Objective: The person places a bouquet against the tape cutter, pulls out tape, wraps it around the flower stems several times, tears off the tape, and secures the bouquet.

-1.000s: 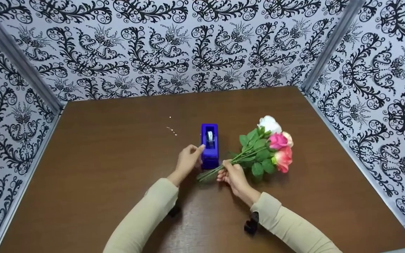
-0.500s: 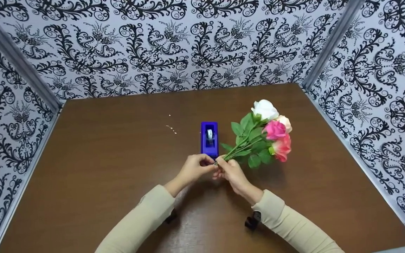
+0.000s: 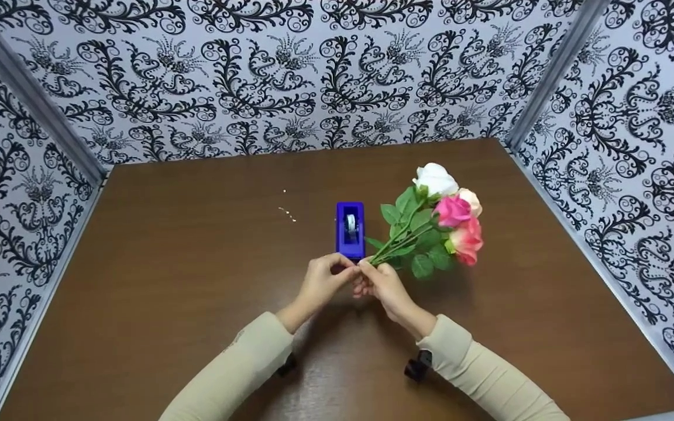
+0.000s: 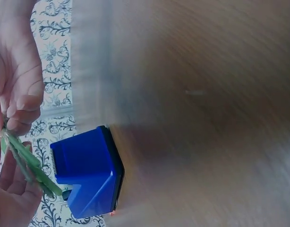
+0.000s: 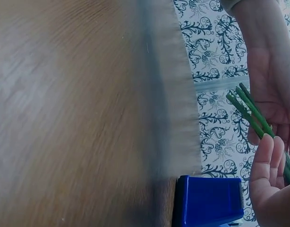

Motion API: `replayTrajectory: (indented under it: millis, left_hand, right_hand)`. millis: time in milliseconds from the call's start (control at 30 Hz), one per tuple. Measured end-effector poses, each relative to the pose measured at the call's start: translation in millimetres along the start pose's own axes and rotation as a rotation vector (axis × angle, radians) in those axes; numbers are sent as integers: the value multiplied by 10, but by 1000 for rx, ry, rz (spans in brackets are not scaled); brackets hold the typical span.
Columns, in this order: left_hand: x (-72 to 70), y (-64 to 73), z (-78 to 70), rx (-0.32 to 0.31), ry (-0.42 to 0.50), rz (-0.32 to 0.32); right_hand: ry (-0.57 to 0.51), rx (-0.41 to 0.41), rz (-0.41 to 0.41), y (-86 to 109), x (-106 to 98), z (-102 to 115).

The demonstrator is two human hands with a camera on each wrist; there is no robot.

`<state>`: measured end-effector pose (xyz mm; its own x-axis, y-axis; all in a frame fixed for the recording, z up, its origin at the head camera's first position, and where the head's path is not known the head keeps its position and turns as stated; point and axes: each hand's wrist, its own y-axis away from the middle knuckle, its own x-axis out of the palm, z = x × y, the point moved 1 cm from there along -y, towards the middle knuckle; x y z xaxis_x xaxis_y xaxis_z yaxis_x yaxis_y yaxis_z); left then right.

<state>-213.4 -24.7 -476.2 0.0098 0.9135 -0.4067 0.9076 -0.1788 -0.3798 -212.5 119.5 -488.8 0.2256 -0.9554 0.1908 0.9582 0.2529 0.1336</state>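
Note:
A bouquet of artificial roses [image 3: 453, 210] in white, pink, peach and coral slants up to the right, clear of the table. My right hand [image 3: 389, 292] grips its green stems [image 5: 251, 111], whose cut ends point left. At the same spot my left hand [image 3: 322, 278] brings thumb and index finger together on the stems; I cannot tell whether tape lies between these fingertips. A blue tape dispenser [image 3: 350, 248] with a clear roll stands just beyond both hands, its front end partly covered by them.
The brown wooden table [image 3: 196, 280] is bounded by black-and-white patterned walls [image 3: 267, 76]. Small pale flecks [image 3: 287, 213] lie left of the dispenser. Black devices [image 3: 419, 365] are strapped under both wrists.
My left hand has left the dispenser's side and come toward me to meet the right hand at the stems. The bouquet has lifted and shifted slightly left.

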Motion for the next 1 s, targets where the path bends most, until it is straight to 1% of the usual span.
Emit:
replayTrajectory:
  millis: [100,200,233,333,367,433,567,633,733,800,833,933,1000]
  left_hand:
    - [-6,-3,-7,-2,27,-4]
    - [-9,6,-27,24,21,-26]
    - [-7,7,-26,23,23,-32]
    - [-7,3,-5,-23,63,-39]
    - [-7,-3,5,-47,84,-36]
    - [-4,-21,31,-119,139,-23]
    - [11,-53,87,-268,299,21]
    - [22,-60,116,-324,395,36]
    - [23,-58,138,-399,493,47]
    - [12,-53,141,-456,530,67]
    - [4,-50,135,-495,538,78]
    - [-21,-37,123,-590,556,132]
    - [-38,-29,113,-628,576,185]
  right_hand:
    - [12,-5,-11,-5,15,-2]
    - [13,-3,-15,-12,26,-14]
    - [12,3,-17,-13,26,-20]
    - [16,5,-17,-2,28,-27]
    - [21,0,-14,4,26,-30]
    - [25,-8,-11,14,20,-34]
    - [27,-17,12,16,-8,-58]
    - [15,-20,28,8,-28,-74]
    - [-2,-39,69,0,-67,-95]
    - [-7,-54,110,-6,-95,-100]
    - [-4,-61,135,-7,-113,-101]
    - [22,-68,249,-9,-169,-88]
    - [42,-62,337,-16,-211,-67]
